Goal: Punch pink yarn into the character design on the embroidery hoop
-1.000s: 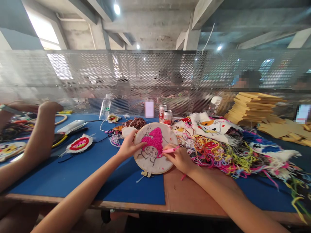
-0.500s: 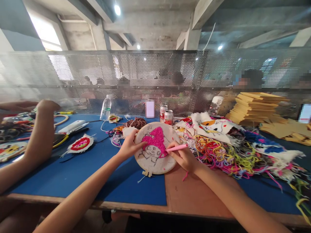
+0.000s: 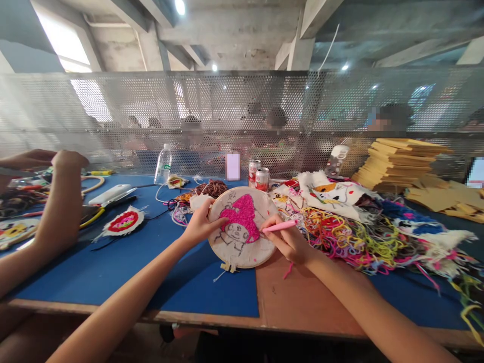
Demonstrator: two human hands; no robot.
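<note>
My left hand (image 3: pixel 201 222) grips the left edge of a round embroidery hoop (image 3: pixel 260 254), thumb on the front of the cloth. The hoop is tilted up above the table, its clamp at the bottom. Stretched in it is pale cloth with an outlined cartoon figure, whose hood is filled with looped magenta yarn (image 3: pixel 244 214). In my right hand (image 3: pixel 289 242) is a pink punch needle (image 3: pixel 280 226), pinched between thumb and fingers. Its tip points left at the right edge of the magenta loops; the fingers partly hide it. A strand of pink yarn hangs below this hand.
A heap of coloured yarn (image 3: pixel 340 237) lies at right, with paper stacks (image 3: pixel 401 161) behind. Two drink cans (image 3: pixel 262 179) and a water bottle (image 3: pixel 163 165) stand near the perforated screen. At left are a red patch (image 3: pixel 123 221), a glue gun (image 3: pixel 113 195) and another person's arm (image 3: pixel 62 201).
The pink punch needle has shifted slightly right, away from the magenta loops. My left hand keeps its hold on the hoop. The whole view has shifted a little.
</note>
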